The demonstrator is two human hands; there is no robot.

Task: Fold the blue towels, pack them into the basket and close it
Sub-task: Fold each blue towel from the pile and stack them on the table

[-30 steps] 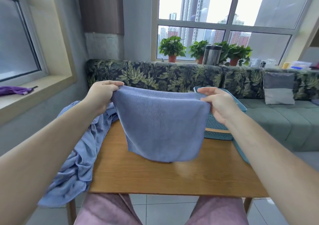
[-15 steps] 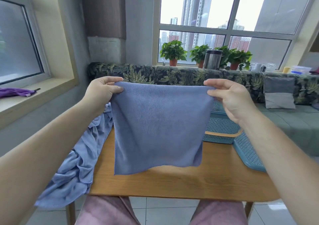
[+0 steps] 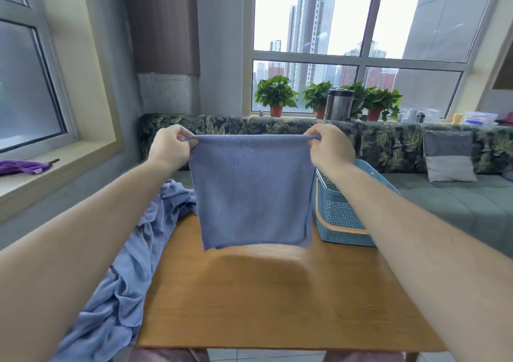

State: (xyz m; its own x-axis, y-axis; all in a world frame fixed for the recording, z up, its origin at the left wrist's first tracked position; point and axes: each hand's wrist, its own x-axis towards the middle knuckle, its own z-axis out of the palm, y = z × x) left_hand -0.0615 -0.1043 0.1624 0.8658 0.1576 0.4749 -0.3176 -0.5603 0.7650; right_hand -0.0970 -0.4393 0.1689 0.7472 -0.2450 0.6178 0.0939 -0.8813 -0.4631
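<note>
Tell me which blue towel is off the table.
The flat towel pinched at its top corners by the left hand and right hand; the crumpled blue cloth drapes over the table's left edge.

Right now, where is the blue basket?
In the head view the blue basket stands on the far right corner of the wooden table, just right of the held-up blue towel and partly behind the right forearm.

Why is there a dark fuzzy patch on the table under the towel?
Head view: the patch is the soft shadow of the square blue towel, cast on the wooden table by daylight from the big window behind it; the lens curves the left window frame.
</note>
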